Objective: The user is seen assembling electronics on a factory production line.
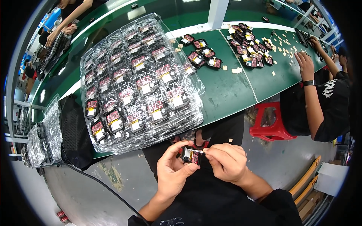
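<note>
Close to my body, below the table edge, my left hand grips a small black device casing between thumb and fingers. Its open face shows a red circuit board, a white part and a bit of yellow tape. My right hand pinches a thin silver tool, apparently tweezers, whose tip reaches over the casing; the exact contact is too small to make out. Ahead of my hands, on the green table, lies a stack of clear plastic trays, the top one holding several similar casings in its pockets.
Loose casings and a larger pile lie beyond the trays, with small beige squares scattered around. A co-worker sits at right near a red stool. At left are a black bag and more trays.
</note>
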`<state>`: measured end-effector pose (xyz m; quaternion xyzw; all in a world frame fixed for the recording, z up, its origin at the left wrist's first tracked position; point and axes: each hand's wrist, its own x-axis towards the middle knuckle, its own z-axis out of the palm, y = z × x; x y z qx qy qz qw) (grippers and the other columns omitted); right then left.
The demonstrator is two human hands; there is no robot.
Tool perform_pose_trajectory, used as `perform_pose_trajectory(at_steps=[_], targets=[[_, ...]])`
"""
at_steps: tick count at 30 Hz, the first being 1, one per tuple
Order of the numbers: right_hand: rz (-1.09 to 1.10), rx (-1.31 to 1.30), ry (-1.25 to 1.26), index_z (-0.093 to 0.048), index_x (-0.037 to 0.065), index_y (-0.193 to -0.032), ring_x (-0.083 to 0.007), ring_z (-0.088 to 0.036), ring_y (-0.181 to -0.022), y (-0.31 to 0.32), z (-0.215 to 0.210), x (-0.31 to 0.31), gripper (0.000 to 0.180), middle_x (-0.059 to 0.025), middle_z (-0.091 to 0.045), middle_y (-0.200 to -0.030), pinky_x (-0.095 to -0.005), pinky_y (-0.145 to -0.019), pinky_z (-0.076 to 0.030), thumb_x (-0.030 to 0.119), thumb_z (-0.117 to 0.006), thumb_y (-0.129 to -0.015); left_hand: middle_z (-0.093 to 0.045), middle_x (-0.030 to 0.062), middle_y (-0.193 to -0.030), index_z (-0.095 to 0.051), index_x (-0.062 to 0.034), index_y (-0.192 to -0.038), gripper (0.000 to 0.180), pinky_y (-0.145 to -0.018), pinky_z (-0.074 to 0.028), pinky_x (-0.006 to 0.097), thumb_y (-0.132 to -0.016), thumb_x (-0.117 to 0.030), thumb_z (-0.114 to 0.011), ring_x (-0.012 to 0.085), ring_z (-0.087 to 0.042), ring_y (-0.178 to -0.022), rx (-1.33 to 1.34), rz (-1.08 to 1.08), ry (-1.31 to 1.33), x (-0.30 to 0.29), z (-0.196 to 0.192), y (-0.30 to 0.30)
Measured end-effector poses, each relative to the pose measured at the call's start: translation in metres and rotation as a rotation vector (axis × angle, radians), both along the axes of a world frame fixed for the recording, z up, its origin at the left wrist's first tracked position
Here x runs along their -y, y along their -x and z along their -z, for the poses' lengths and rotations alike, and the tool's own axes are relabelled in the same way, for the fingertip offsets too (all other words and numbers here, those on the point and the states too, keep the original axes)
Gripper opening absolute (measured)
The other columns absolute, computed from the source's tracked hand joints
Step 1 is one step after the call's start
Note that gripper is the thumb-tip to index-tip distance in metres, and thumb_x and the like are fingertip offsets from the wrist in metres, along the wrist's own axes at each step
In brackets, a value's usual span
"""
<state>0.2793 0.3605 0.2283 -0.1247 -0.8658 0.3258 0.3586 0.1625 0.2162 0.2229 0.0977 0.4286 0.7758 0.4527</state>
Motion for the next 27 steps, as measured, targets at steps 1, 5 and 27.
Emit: perform_pose_trajectory(at_steps=[1, 5, 27], targets=[[0.000, 0.000, -0.002, -0.074, 0.000, -0.094, -0.0240, -0.068, -0.061, 0.000, 0.002, -0.001, 0.012, -0.0114, -0.071, -0.082, -0.0301, -0.055, -0.053, 0.003, -0.079, -0.085, -0.057, 0.0148, -0.136, -0.056, 0.0035, -0.136, 0.061, -0.098, -0.057, 0.034, -0.082, 0.005, -0.084, 0.0217, -0.063, -0.118, 0.053, 0.021, -0.005, 0.000, -0.001, 0.000], [0.031, -0.018, 0.065, -0.074, 0.000, -0.095, -0.0220, -0.067, -0.062, 0.001, 0.007, -0.003, 0.013, -0.0101, -0.070, -0.083, -0.0306, -0.054, -0.051, 0.003, -0.079, -0.084, -0.057, 0.0149, -0.137, -0.055, 0.0037, -0.136, 0.060, -0.093, -0.057, 0.030, -0.083, 0.003, -0.084, 0.0197, -0.063, -0.116, 0.012, -0.029, -0.042, -0.002, -0.001, -0.002], [0.025, -0.072, -0.350, -0.075, 0.002, -0.097, -0.0144, -0.055, -0.058, -0.008, 0.011, -0.008, 0.025, -0.0046, -0.070, -0.088, -0.0285, -0.051, -0.041, 0.001, -0.081, -0.073, -0.057, 0.0135, -0.138, -0.055, 0.0026, -0.137, 0.062, -0.093, -0.055, 0.029, -0.083, 0.000, -0.086, 0.0164, -0.062, -0.114, -0.020, -0.030, -0.016, -0.002, 0.001, -0.003]])
